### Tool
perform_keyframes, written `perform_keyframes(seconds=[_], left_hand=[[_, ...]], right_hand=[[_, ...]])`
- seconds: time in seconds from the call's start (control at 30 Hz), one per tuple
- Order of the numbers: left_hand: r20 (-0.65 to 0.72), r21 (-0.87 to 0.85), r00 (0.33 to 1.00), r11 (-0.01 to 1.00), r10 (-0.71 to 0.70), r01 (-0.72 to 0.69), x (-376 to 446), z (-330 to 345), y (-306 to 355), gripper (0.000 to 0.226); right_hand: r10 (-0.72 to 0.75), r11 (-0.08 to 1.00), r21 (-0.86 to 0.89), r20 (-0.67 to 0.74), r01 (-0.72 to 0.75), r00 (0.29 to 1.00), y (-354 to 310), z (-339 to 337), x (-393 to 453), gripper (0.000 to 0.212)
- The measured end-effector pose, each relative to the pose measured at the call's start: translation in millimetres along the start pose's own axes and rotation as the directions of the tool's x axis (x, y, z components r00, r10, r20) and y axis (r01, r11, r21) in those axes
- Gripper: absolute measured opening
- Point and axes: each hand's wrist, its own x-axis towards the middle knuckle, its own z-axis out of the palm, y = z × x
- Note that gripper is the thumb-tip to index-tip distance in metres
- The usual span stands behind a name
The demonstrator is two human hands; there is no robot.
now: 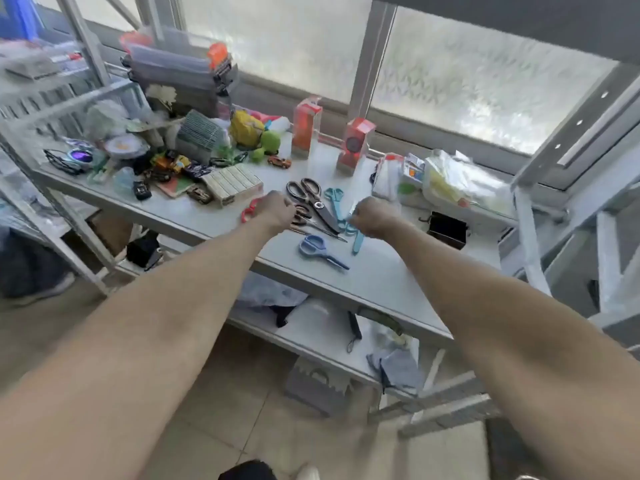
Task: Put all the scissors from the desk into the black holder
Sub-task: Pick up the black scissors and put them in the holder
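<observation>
Several scissors lie on the white desk: a large black pair, a teal pair, a blue pair near the front edge, and a red-handled pair. My left hand is curled over a brown-handled pair, with the red handles just to its left. My right hand is curled above another teal pair. Blur hides whether either hand grips anything. The black holder stands to the right of my right hand.
Toys, small cars, a stapler box and bins crowd the desk's left and back. Two red-and-clear boxes stand by the window. Plastic bags lie at the right, behind the holder. A metal rack post rises to the right.
</observation>
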Motion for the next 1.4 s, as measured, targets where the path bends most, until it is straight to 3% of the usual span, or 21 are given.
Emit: perform_keyframes(seconds=[0.13, 0.33, 0.53, 0.63, 0.7, 0.77, 0.87, 0.97, 1.1, 1.17, 1.27, 1.33, 1.4], left_hand=[[-0.108, -0.081, 0.988, 0.992, -0.107, 0.099, 15, -1, -8, 0.027], [-0.169, -0.065, 0.984, 0.997, -0.050, 0.040, 56, -7, -9, 0.036], [-0.031, 0.010, 0.999, 1.000, 0.015, -0.014, 101, -4, -1, 0.046], [0.024, 0.096, 1.000, 0.995, 0.016, -0.019, 114, 2, 3, 0.017], [0.043, 0.135, 0.999, 0.991, 0.017, -0.023, 123, 8, 4, 0.030], [0.041, 0.161, 0.999, 0.987, 0.021, -0.028, 128, 13, 4, 0.036], [-0.004, 0.158, 1.000, 0.987, -0.022, 0.023, 133, 21, 5, 0.016], [-0.050, 0.146, 0.996, 0.986, -0.069, 0.076, 137, 25, 7, 0.039], [-0.066, 0.086, 0.991, 0.989, -0.117, 0.122, 132, 22, 10, 0.045], [-0.122, 0.051, 0.983, 0.989, -0.134, 0.141, 129, 16, 10, 0.046], [-0.178, -0.013, 0.977, 0.993, -0.115, 0.115, 126, 3, 17, 0.051], [-0.140, -0.235, 0.987, 0.971, -0.078, 0.043, 118, -5, 32, 0.044], [-0.115, -0.462, 0.993, 0.886, -0.012, -0.043, 102, -10, 54, 0.028]], right_hand=[[-0.019, 0.994, 0.108, -0.039, 0.023, 0.999, -10, 11, 19, 0.023], [-0.071, 0.994, 0.071, -0.162, 0.083, 0.984, -42, 19, 55, 0.024], [-0.062, 0.998, -0.022, -0.048, 0.061, 0.997, -59, 25, 92, 0.023], [-0.065, 0.996, -0.066, 0.023, 0.066, 0.998, -62, 27, 97, 0.007], [-0.061, 0.995, -0.074, 0.028, 0.063, 0.998, -62, 31, 100, 0.016], [-0.069, 0.994, -0.079, 0.021, 0.071, 0.997, -62, 35, 102, 0.024], [-0.100, 0.990, -0.093, 0.030, 0.103, 0.994, -63, 37, 104, 0.017], [-0.101, 0.992, -0.080, 0.019, 0.102, 0.995, -64, 39, 103, 0.021], [-0.102, 0.994, -0.036, 0.003, 0.102, 0.995, -60, 36, 100, 0.011], [-0.090, 0.996, -0.030, -0.010, 0.089, 0.996, -55, 33, 95, 0.034], [-0.091, 0.993, 0.061, -0.073, 0.096, 0.993, -48, 23, 82, 0.039], [-0.087, 0.984, 0.145, -0.137, 0.107, 0.987, -44, 14, 72, 0.031], [-0.075, 0.971, 0.205, -0.224, 0.122, 0.972, -40, 6, 60, 0.022]])
